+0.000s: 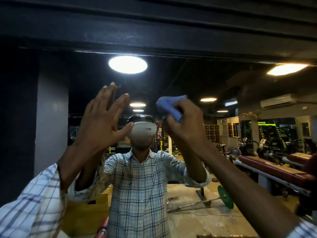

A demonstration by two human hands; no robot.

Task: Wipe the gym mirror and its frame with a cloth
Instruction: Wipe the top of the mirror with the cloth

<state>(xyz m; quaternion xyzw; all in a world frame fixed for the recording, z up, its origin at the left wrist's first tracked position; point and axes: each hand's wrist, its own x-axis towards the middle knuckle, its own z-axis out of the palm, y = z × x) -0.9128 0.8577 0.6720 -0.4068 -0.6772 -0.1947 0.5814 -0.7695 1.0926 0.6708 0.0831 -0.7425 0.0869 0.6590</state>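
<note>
The gym mirror (197, 79) fills most of the view and reflects me in a checked shirt. Its dark frame (154, 40) runs across the top. My left hand (101, 122) is raised flat against the glass, fingers straight and spread. My right hand (185, 124) is raised beside it and grips a bunched blue cloth (169, 106), which is held up to the glass at head height.
A dark pillar (51, 117) stands at the left of the mirror. The reflection shows red benches (267, 167), a barbell with a green plate (225, 197), a wooden box (89, 210) and ceiling lights (127, 64).
</note>
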